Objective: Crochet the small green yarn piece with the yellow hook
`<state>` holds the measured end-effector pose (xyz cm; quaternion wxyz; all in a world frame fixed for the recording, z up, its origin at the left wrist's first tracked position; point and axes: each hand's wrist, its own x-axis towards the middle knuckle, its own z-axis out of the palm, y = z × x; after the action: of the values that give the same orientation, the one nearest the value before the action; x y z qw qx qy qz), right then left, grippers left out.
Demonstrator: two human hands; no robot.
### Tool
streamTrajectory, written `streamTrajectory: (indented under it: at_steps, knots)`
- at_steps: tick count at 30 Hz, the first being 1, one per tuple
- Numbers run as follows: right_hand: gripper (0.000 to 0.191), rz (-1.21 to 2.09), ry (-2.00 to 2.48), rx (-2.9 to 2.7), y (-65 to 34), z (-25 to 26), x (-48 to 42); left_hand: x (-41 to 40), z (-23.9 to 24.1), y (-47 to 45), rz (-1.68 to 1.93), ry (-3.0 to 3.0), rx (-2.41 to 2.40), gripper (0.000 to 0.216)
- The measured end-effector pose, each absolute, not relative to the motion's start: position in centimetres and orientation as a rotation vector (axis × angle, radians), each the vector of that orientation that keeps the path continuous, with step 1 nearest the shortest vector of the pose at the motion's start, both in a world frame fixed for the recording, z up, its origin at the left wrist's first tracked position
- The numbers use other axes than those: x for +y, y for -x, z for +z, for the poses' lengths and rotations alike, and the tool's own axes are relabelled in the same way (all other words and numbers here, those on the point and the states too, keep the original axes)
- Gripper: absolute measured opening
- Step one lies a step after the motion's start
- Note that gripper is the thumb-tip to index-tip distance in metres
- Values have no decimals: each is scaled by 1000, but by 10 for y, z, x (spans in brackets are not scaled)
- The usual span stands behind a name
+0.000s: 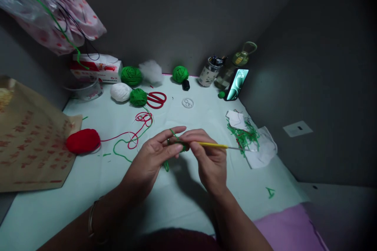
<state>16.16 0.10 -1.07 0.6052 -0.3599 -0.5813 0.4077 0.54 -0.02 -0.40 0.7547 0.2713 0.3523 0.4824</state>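
Note:
My left hand [153, 156] is closed in a pinch on a small piece of green crochet work [180, 146], with green yarn looped over its raised forefinger. My right hand [209, 157] grips a yellow-handled crochet hook [212, 145], whose far end points right. The two hands meet above the middle of the pale table [176, 200]. A green strand [123, 150] trails left from the work across the table toward a green yarn ball [138, 97]. A red yarn ball [83, 140] lies to the left, its red strand [141, 119] curling beside the green one.
Red scissors [156, 99], a white yarn ball [120, 91], two more green balls [131, 75] [180, 73], white stuffing [151, 71], a tissue box [97, 68], a jar [208, 72], a bottle [239, 59] and a lit phone [237, 84] stand at the back. Green scraps [244, 135] lie on white paper at right. A brown paper bag [32, 145] lies left.

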Motion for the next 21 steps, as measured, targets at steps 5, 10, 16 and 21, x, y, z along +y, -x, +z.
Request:
streamTrajectory:
  at_steps: [5,10,16,21]
  knots:
    - [16,1144,850,-1129,-163,-14,2,-2,-7,-5,1011,-709,740,34]
    - [21,1273,788,-1032,-165,-9,4,0,-7,0,1006,-706,821,35]
    - [22,915,893,-1370,-164,-8,-6,-2,-5,2,1060,-872,970,33]
    - [32,69,921,-1876,-161,-14,-16,-4,-7,-4,1077,-733,860,48]
